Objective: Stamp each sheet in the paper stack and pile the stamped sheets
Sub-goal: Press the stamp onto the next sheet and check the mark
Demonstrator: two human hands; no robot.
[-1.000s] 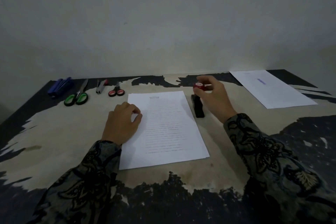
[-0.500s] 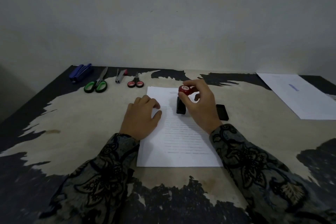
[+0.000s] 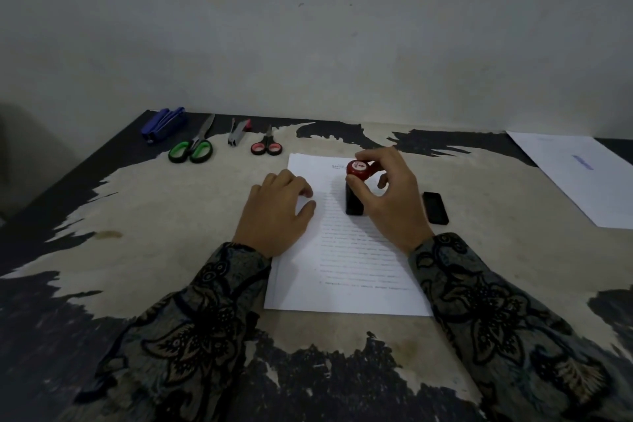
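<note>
Plainly, right hand point(image 3: 390, 202) gripping "TOP"-marked stamp point(image 3: 356, 187) on paper stack point(image 3: 346, 271), left hand point(image 3: 277, 212) loosely curled, empty.

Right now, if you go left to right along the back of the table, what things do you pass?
Blue stapler → big green-handled scissors → small grey and red staple remover → small red-handled scissors → stamped white sheet with a blue mark.

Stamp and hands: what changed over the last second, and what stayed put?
The right hand, gripping the stamp by its red knob, carried it leftward from beside the paper stack onto the top sheet's upper part. The black stamp cap now lies uncovered on the table. The left hand stayed resting on the stack's left edge.
</note>
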